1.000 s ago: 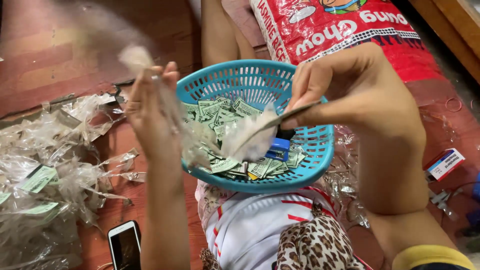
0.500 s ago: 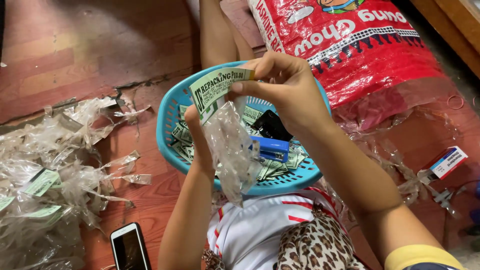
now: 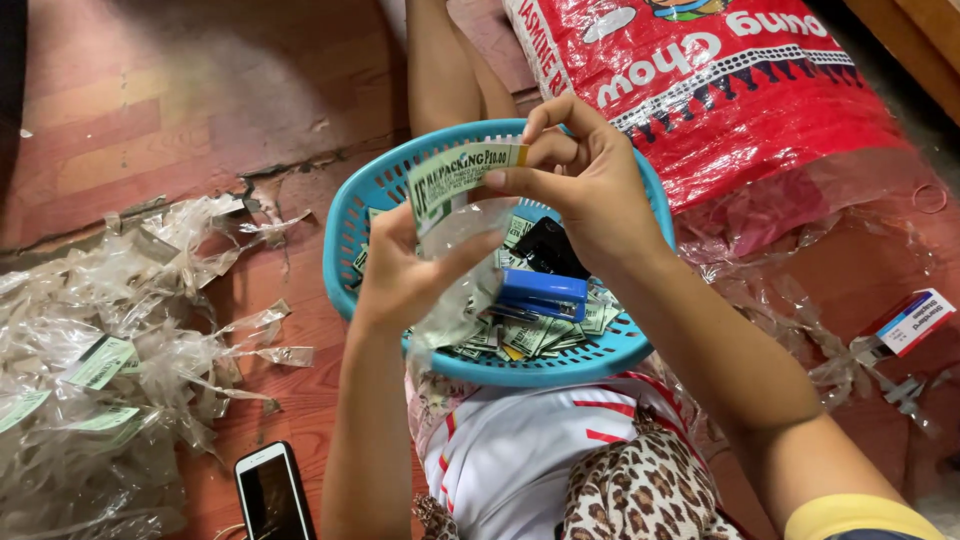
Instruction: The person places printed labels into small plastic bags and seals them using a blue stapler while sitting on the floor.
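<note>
Green paper label | your left hand and right hand both pinch it | clear bag hangs below | over blue basket

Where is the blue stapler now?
The blue stapler lies inside the turquoise basket, on green paper labels, just under the right hand.

Green label in hands; red sack behind; dark phone screen lower left

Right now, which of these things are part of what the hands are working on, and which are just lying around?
In use:
- left hand and right hand, holding the green paper label over a clear plastic bag
- blue basket of labels
- blue stapler

Lying about:
- phone
- red sack
- small box
</note>
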